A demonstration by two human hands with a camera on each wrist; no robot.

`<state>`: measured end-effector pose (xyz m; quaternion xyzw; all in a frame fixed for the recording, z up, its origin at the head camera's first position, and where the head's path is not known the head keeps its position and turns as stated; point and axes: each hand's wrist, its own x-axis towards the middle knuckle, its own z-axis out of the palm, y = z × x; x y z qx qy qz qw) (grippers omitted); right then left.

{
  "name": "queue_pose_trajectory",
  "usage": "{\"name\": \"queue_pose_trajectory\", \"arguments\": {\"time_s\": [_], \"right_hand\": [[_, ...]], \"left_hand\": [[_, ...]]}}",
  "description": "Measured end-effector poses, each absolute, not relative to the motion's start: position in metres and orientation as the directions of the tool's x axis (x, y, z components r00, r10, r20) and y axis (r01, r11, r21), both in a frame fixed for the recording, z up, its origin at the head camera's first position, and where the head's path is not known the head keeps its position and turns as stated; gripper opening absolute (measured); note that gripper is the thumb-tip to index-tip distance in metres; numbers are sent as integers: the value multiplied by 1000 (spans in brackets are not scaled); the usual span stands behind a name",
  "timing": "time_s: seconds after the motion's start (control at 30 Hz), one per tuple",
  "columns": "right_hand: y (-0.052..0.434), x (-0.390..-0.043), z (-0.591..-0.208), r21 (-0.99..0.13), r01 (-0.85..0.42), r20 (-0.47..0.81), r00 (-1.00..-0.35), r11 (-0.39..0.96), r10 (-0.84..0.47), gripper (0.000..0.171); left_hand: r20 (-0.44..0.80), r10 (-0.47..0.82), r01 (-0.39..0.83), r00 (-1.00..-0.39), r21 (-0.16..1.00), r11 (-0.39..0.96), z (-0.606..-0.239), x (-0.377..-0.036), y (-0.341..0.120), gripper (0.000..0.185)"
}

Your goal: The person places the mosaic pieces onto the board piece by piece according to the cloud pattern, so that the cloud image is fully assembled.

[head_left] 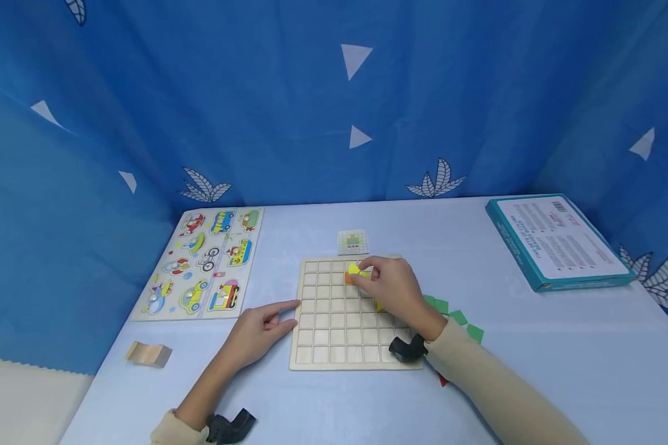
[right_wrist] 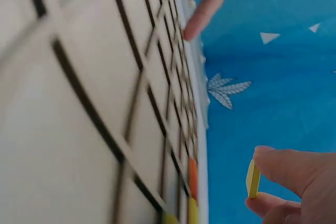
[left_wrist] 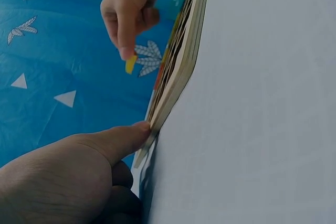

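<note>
One tile [right_wrist: 254, 181], thickness clearest from right wrist

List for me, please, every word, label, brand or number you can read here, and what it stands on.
"FIVE SETS OF": heading on the teal-edged box, head view; the words after it are too blurred to be sure of.
Its small print, side lettering and any digits by the barcode: too small to read.
</note>
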<state>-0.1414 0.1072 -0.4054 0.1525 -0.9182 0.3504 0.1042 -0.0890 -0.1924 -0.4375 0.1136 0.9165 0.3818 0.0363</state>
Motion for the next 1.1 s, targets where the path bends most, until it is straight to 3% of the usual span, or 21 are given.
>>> {"name": "queue_pose_trajectory", "arguments": {"time_s": [0.47,0.8,1.1], "right_hand": [[73,-150,-419,-588,-328,269,-941,739,-204,29],[66,-157,-424,-501,-354,286,-929,789,-236,30],[68,-154,-429,-526,-372,266,-926,765,-267,33]], "left_hand": [[37,235,195,-971,691,697,-436,-93,-193,36],[49,237,204,-970,692,693,-435,-94,-195,37],[16,243,184,-970,700,690,-438,-90,-195,37]]}}
